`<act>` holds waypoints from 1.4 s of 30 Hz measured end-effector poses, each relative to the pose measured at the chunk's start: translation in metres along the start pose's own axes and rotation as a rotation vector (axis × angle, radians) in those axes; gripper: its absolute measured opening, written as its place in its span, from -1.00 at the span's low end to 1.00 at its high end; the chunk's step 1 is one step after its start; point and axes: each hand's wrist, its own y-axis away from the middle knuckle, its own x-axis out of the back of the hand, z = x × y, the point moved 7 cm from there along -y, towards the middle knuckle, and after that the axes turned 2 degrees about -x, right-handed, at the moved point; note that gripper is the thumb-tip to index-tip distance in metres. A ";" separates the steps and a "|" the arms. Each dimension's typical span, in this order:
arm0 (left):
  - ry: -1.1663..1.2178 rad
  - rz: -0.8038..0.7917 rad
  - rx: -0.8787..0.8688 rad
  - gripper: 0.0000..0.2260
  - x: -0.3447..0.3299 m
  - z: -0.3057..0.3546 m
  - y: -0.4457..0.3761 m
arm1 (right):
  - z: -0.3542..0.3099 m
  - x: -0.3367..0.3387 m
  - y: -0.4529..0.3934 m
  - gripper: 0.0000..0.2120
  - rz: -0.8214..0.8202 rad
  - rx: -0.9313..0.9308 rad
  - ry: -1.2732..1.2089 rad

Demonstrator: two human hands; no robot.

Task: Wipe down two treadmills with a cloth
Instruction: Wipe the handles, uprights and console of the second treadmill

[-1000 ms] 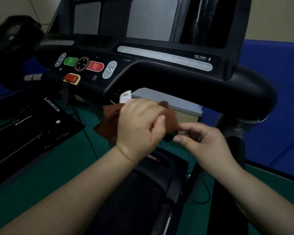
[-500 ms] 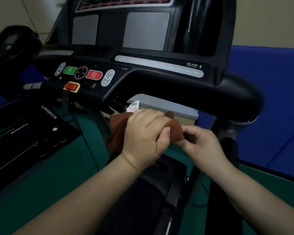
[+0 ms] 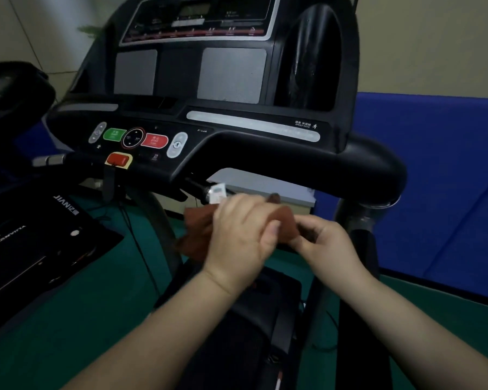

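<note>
A black treadmill console (image 3: 237, 136) with green and red buttons fills the upper middle. Just below its handlebar I hold a brown cloth (image 3: 286, 223) with a white label in both hands. My left hand (image 3: 243, 237) grips the cloth's middle, thumb over it. To the right, my right hand (image 3: 324, 243) pinches the cloth's end. A second treadmill (image 3: 31, 243) lies low at the left, black with white lettering. The belt of the near treadmill (image 3: 237, 333) runs under my forearms.
Blue padded mats (image 3: 434, 178) line the wall at right. The floor (image 3: 82, 319) is green. A black cable (image 3: 141, 249) hangs between the two machines. The right upright post (image 3: 361, 235) stands close beside my right hand. A dark machine part (image 3: 12, 91) sits at far left.
My view has tilted up, so the console's display is now in view. Both hands keep hold of the cloth and have shifted slightly lower and right in the picture.
</note>
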 end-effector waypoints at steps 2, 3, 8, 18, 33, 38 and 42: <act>0.034 -0.010 0.011 -0.67 -0.003 0.012 0.002 | -0.001 0.005 0.004 -0.68 0.049 -0.011 0.058; 0.051 -0.019 0.024 -0.68 -0.002 0.012 0.001 | -0.002 0.009 0.007 -0.68 0.077 -0.037 0.053; 0.298 -0.046 0.192 -0.68 0.015 0.015 -0.013 | -0.021 0.025 0.033 -0.80 0.214 -0.044 -0.099; 0.857 -0.064 0.686 -0.91 0.000 0.071 -0.024 | -0.056 0.030 0.052 -0.37 0.170 -0.133 -0.270; 0.159 0.068 0.350 -0.74 -0.024 0.070 -0.109 | -0.065 0.166 -0.027 -0.76 0.120 0.035 -0.243; 0.000 0.123 0.392 -0.73 -0.036 0.071 -0.121 | -0.060 0.192 -0.068 -0.73 0.024 0.128 -0.198; -0.083 0.139 0.452 -0.74 -0.036 0.064 -0.122 | -0.057 0.200 -0.103 -0.70 -0.001 0.188 -0.163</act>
